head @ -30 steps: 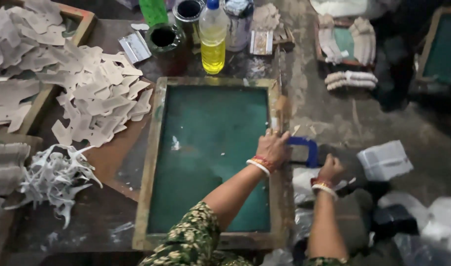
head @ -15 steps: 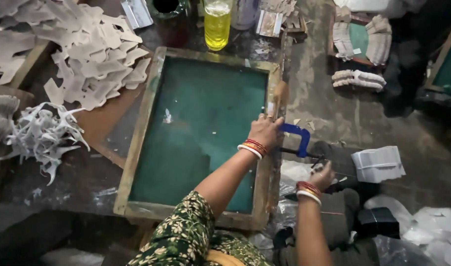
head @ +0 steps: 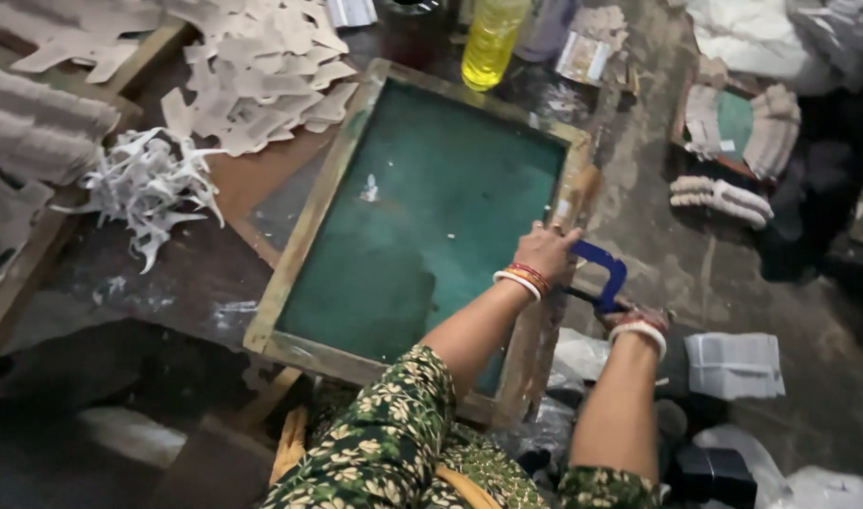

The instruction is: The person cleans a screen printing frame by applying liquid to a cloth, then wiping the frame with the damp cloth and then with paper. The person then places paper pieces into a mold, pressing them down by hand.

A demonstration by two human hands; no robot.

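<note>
A wooden screen frame (head: 304,250) with green mesh lies flat on the dark worktable. My left hand (head: 547,251) grips its right rail, with red and white bangles on the wrist. A blue C-clamp (head: 609,271) bites onto that rail just right of the hand. My right hand (head: 631,319) is closed on the clamp's lower part, below the table edge, and its fingers are mostly hidden. Both arms come out of green flowered sleeves.
A bottle of yellow liquid (head: 493,38) stands beyond the frame's far edge. Cut paper shapes (head: 262,71) and white shreds (head: 149,184) lie to the left. To the right are another small frame (head: 733,123), pale rolled bundles (head: 719,200) and a white packet stack (head: 735,364).
My right hand has dropped from beside the clamp to its lower part. My left hand stays on the right rail. The view has swung, so the frame now looks tilted.
</note>
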